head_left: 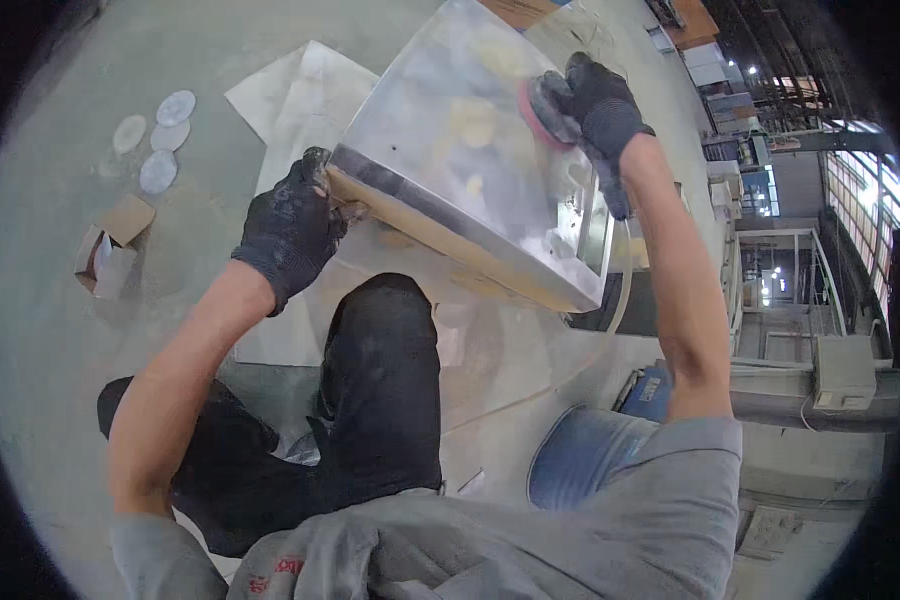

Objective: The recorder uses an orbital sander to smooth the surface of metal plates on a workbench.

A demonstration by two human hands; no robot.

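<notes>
Centre frame, we tilt a shiny metal box (460, 160) against our knee. Our left hand (288, 228) clamps its lower-left corner to steady it, while our right hand (600, 108), fingers wrapped, presses a sander (545, 110) upper right. Spare discs (160, 140) lie upper left.

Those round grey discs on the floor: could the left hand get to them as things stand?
Probably not right away. The left hand is gripping the corner of the shiny metal panel, and the discs lie apart on the floor beyond it; nothing blocks the way.
</notes>
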